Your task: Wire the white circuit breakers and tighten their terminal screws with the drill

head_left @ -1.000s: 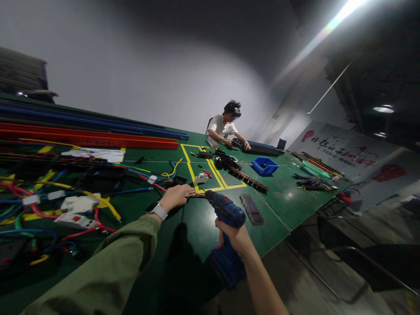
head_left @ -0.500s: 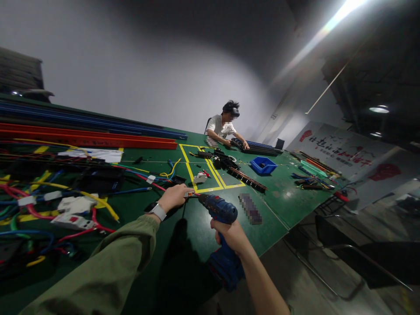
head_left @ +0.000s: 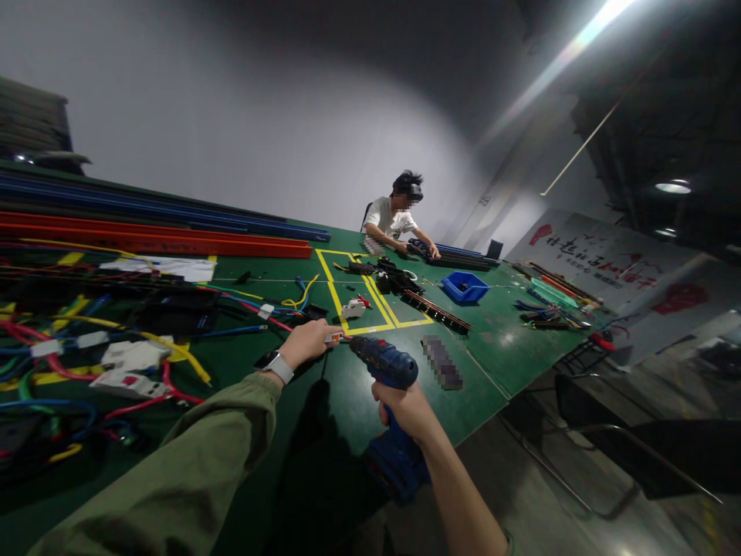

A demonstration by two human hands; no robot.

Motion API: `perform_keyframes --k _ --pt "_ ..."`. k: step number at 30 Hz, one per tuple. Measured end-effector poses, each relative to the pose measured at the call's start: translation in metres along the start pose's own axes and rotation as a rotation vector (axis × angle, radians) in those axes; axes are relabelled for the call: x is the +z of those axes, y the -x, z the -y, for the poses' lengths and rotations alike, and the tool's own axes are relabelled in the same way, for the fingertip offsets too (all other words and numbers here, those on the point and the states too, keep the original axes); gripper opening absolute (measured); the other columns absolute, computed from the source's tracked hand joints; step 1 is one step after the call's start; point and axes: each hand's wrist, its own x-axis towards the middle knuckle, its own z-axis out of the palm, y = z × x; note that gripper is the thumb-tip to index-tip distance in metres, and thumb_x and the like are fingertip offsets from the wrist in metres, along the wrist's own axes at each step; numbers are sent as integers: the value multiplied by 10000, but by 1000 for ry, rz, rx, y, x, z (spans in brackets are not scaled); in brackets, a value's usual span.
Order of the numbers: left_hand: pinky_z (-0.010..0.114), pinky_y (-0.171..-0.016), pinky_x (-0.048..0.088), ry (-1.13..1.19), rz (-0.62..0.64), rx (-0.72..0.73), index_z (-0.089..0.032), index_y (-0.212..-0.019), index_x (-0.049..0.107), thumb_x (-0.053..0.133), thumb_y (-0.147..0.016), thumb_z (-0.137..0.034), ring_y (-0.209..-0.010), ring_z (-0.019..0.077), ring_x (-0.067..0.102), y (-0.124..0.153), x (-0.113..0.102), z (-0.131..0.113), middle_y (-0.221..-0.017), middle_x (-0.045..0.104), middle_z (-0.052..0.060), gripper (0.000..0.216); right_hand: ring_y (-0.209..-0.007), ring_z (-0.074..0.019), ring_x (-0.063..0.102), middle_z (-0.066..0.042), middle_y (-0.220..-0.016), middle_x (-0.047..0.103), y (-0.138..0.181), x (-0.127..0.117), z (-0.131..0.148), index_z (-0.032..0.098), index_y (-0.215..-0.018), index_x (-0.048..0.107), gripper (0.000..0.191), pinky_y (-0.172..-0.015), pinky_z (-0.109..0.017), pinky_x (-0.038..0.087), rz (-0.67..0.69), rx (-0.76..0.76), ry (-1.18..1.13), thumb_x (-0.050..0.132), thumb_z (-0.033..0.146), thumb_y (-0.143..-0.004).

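My right hand (head_left: 405, 401) is wrapped round the grip of a blue cordless drill (head_left: 385, 361). The drill's nose points left, at a small white circuit breaker (head_left: 334, 338) with an orange part. That breaker is held in my left hand (head_left: 306, 344), low over the green table; the fingers cover most of it. A red wire runs up to this hand from the left. Whether the drill's bit touches the breaker I cannot tell. Just beyond lies another white breaker (head_left: 353, 307) with a red piece, inside yellow tape lines.
Coloured wires and white breakers (head_left: 130, 382) crowd the table's left side. Red trunking (head_left: 156, 241) lies behind them. A blue bin (head_left: 465, 287), a dark strip (head_left: 437, 310) and a blurred-out flat object (head_left: 443, 363) lie to the right. Across the table sits a person (head_left: 394, 220) handling dark parts.
The view has tipped slightly, so the table sits a little higher in the picture. Both hands keep their holds, with the drill's nose still at the breaker.
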Motion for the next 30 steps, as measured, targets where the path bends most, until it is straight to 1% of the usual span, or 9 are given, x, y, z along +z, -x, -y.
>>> perform_keyframes --k 7,13,17,20,26,30 --pt "297 -772 463 6 1 -11 -442 -1312 540 547 -861 -468 -1036 270 605 -1 1 0 -1137 623 79 452 -374 -110 464 52 -429 495 0 0 -2 172 -724 571 71 -418 -224 348 4 -22 -18 571 242 -713" --pt "304 -775 468 -2 -2 9 -438 -1317 542 529 -871 -466 -1005 265 615 -1 1 0 -1141 621 80 447 -367 -106 450 58 -391 466 0 1 -1 178 -675 557 37 -433 -224 361 6 17 18 563 210 -692" --pt "297 -773 464 1 -7 4 -433 -1314 546 529 -870 -474 -1011 264 613 -1 1 0 -1130 625 83 447 -375 -106 456 56 -397 478 1 1 1 179 -685 558 41 -434 -218 363 12 31 21 563 218 -698" --pt "303 -769 462 2 -5 -1 -435 -1304 554 537 -866 -474 -1013 268 610 -1 2 0 -1128 627 85 441 -382 -106 464 53 -412 491 1 1 1 177 -714 565 47 -434 -215 359 6 18 24 563 224 -708" --pt "291 -821 454 22 8 -19 -435 -1302 559 569 -850 -460 -1067 258 592 -1 2 0 -1149 626 77 452 -381 -110 457 53 -402 481 2 1 0 175 -715 567 49 -437 -220 361 21 5 31 561 223 -704" --pt "287 -807 457 17 10 -5 -436 -1315 547 554 -859 -456 -1059 258 598 -2 3 1 -1149 628 77 457 -382 -111 458 50 -400 482 1 1 -1 176 -698 569 50 -441 -222 365 23 -6 32 558 224 -702"
